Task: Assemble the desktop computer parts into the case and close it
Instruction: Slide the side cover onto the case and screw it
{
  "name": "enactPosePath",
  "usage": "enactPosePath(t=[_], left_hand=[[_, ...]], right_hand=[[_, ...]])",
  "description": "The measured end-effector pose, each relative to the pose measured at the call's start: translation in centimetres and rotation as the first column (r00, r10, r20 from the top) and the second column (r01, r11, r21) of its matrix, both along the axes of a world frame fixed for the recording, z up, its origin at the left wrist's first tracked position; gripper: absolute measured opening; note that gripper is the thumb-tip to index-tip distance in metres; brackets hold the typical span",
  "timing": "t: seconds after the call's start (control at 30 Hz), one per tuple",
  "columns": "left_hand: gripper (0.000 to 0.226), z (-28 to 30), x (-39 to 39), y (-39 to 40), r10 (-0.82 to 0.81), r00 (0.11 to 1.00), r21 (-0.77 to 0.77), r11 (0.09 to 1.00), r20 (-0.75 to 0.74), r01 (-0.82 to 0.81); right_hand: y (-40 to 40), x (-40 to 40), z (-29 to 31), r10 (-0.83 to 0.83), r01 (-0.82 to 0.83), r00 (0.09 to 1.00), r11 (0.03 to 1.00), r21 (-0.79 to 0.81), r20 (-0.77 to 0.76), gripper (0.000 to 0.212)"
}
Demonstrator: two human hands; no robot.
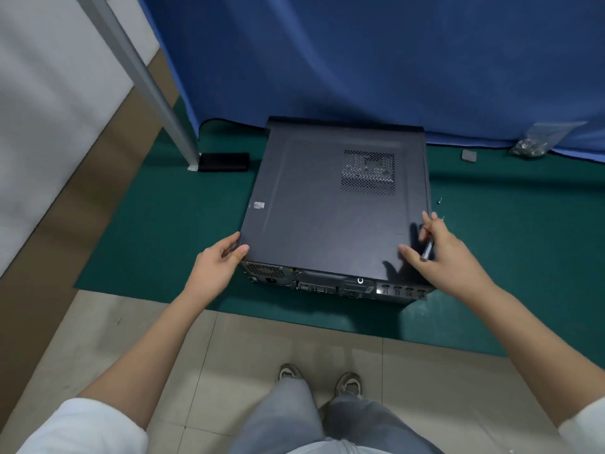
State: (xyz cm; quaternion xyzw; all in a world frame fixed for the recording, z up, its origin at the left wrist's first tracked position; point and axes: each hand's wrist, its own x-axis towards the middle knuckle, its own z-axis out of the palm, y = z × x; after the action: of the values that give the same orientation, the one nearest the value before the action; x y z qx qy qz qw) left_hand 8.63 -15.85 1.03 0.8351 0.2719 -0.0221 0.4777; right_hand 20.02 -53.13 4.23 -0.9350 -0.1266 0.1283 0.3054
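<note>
Head view: one black metal case (pixel 330 204) lies flat on a green mat (pixel 170 231), side panel on, perforated vent square near its far right. Left hand (pixel 217 262) grips the case's near left corner. Right hand (pixel 437 249), at the near right corner, holds a slim grey tool (pixel 427 249). One loose screw (pixel 440 200) right of case; bag of screws (pixel 532 146) beyond, by a blue curtain (pixel 360 60)

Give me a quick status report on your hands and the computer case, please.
Left hand grips near-left corner of the black metal computer case. Right hand holds a slim grey tool at near-right corner. Side panel on. Loose screw on green mat.
</note>
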Motion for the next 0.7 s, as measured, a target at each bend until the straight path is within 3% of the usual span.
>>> enactPosePath(t=[0.1,0.2,0.33,0.57,0.7], left_hand=[[0.037,0.5,0.5,0.0,0.044,0.999,0.006,0.999,0.005,-0.044],[0.018,0.5,1.6,0.7,0.078,0.997,0.015,0.997,-0.011,-0.078],[0.017,0.1,4.5,3.3,0.059,0.997,-0.033,0.998,-0.055,-0.060],[0.021,-1.8,12.2,8.5,-0.054,0.995,-0.028,0.998,-0.087,0.052],[0.023,-4.4,17.0,10.6,-0.138,0.984,0.075,0.986,-0.116,0.147]], right_hand=[[3.3,2.7,0.0,0.115,-0.115,0.993,0.993,-0.019,0.039,0.056],[7.7,5.1,-0.9,0.200,-0.200,0.980,0.979,0.024,0.016,0.038],[13.6,9.1,-1.9,0.272,-0.271,0.962,0.960,0.072,0.003,0.014],[20.6,16.4,-3.4,0.211,-0.209,0.970,0.978,-0.028,0.117,0.008],[21.8,16.4,-5.3,0.177,-0.141,0.946,0.979,-0.147,0.270,0.031]])
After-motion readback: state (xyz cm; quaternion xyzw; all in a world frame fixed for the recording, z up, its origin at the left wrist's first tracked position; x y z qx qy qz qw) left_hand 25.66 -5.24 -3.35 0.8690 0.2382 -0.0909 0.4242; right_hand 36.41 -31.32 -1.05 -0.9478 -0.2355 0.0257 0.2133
